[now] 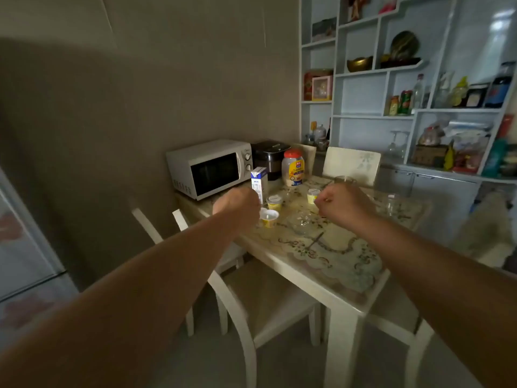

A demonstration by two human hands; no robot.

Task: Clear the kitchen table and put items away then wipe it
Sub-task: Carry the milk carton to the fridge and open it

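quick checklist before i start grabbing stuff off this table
1. Hands free: left hand and right hand are fisted, seemingly holding nothing: ok.
2. Small items within reach: yellow cups, milk carton, glass bowl sit just beyond the fists: ok.
3. Spoon lies flat on the table mat, apart from the bowl: ok.
4. Cups empty or full: cannot tell.
5. Table ready for wiping: items remain on it: not ok.
6. Chair stands between you and the table edge: not ok.
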